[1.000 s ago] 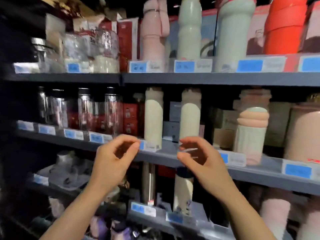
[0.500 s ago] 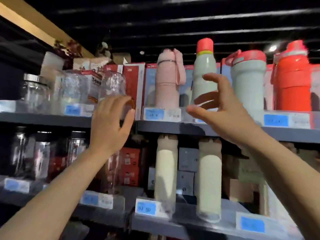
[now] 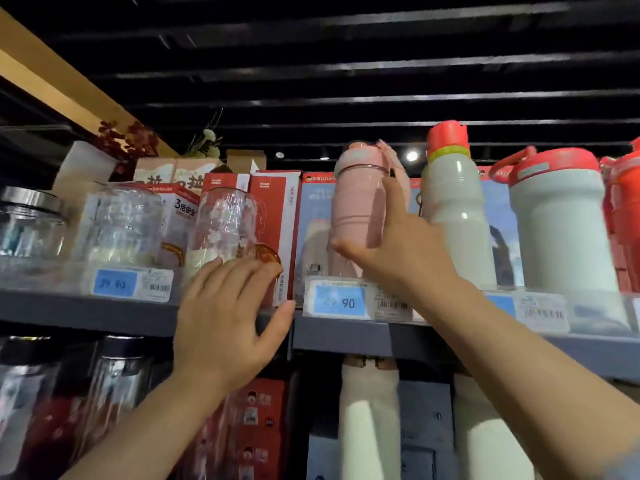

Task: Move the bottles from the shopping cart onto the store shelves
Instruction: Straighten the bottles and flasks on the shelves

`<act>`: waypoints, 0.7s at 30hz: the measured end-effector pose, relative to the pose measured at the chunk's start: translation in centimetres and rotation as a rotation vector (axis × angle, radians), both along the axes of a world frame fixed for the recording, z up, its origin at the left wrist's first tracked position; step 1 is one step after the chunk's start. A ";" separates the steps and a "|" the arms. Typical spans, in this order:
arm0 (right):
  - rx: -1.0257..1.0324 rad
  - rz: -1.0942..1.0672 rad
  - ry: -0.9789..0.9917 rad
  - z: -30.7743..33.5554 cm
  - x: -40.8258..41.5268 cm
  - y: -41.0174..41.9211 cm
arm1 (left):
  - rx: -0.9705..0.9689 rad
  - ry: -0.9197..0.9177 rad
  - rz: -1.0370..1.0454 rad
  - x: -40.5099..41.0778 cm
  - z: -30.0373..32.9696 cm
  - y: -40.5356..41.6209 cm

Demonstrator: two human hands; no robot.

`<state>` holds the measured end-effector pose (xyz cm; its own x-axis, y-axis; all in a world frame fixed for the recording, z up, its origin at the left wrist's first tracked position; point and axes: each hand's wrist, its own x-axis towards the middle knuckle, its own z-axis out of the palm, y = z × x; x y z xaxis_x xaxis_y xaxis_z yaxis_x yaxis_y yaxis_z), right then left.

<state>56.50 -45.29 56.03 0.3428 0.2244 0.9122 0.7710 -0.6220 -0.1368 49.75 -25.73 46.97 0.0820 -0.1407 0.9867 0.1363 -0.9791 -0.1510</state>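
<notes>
A pink bottle with a strap stands on the top grey shelf. My right hand lies against its lower right side, thumb stretched across the front and index finger straight up along it. A clear glass bottle with an amber handle stands to the left on the same shelf. My left hand reaches its base with spread, slightly bent fingers, thumb out over the shelf edge. The shopping cart is out of view.
Right of the pink bottle stand a white bottle with a red cap, a pale green flask and a red one. Glass jars and red boxes fill the left. Cream bottles stand on the shelf below.
The view has tilted up from the middle shelf to the top one. Both hands rose and moved forward, the left to the glass bottle's base and the right onto the pink bottle.
</notes>
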 end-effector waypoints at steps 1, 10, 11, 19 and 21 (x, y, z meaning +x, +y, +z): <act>0.017 0.014 0.023 -0.1 0.2 0.1 | -0.001 0.000 -0.005 0.0 0.0 0.0; 0.029 0.138 0.096 -0.3 0.4 -0.3 | 0.001 -0.003 -0.023 -0.3 -0.2 -0.3; 0.012 0.148 0.104 -0.3 0.4 -0.4 | -0.002 0.000 -0.018 -0.3 -0.2 -0.4; -0.035 0.152 0.222 0.0 0.5 -0.6 | -0.002 -0.017 -0.019 -0.3 -0.3 -0.5; -0.021 0.090 0.191 -0.3 0.3 -0.3 | 0.005 -0.031 -0.020 -0.3 -0.3 -0.4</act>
<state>56.82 -45.56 55.74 0.4863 0.2803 0.8276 0.7852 -0.5557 -0.2732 49.49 -26.18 46.70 0.0486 -0.1474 0.9879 0.1211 -0.9809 -0.1523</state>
